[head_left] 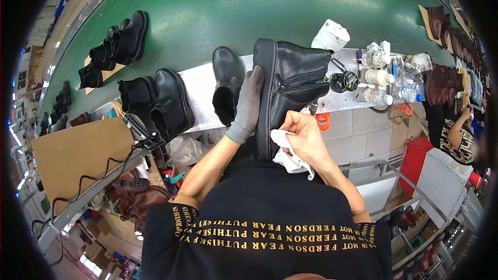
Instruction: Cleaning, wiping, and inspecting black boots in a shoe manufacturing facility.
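Observation:
A black ankle boot [301, 67] with a side zipper lies on its side in front of me, its sole edge toward the left. My left hand [248, 106], in a grey glove, is pressed along the sole with its fingers around it. My bare right hand [305, 137] pinches a white cloth [290, 158] against the boot's lower part, near the sole edge. Left of the glove stands another black boot [227, 67], its opening toward me. Further left is a pair of black boots [171, 98] on the white bench strip.
Green conveyor [207, 15] runs behind, carrying more black boots [124, 41]. To the right stand several bottles [381, 77], a round black container [344, 81] and a white roll [331, 35]. Orange-handled scissors [323, 121] hang at the bench edge. A co-worker [456, 135] and brown boots [441, 85] are farther right.

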A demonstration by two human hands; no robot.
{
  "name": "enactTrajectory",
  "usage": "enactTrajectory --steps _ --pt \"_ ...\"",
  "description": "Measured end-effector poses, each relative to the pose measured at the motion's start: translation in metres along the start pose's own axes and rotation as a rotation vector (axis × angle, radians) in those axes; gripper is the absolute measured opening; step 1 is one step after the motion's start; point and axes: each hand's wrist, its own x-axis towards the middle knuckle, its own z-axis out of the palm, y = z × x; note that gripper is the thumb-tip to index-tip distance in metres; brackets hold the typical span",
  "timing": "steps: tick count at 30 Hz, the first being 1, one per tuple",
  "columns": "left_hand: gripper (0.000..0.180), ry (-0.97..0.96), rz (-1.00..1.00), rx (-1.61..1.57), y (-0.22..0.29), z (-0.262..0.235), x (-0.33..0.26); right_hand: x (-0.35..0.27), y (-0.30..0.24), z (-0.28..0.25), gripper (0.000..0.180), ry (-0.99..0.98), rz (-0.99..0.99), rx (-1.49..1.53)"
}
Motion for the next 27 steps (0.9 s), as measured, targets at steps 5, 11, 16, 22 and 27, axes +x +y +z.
enactTrajectory --steps 5,11,16,22,27 --pt "0.044 0.043 0.252 0.359 -0.002 0.000 -0.004 0.003 -0.002 0.005 0.012 0.070 -0.084 0.035" --pt "0.044 0.051 0.292 0.630 0.012 0.001 -0.005 0.005 -0.003 0.003 0.008 0.106 -0.079 0.066" --pt "0.043 0.072 0.134 0.153 -0.008 0.001 -0.005 -0.002 0.001 -0.001 0.011 -0.017 0.002 -0.065" --pt "0.040 0.036 -0.011 -0.028 -0.001 0.000 -0.004 -0.001 0.003 0.002 0.011 0.039 -0.059 -0.025" --pt "0.039 0.070 0.315 0.688 0.007 0.001 -0.006 0.004 0.000 0.002 0.011 0.085 -0.122 0.027"
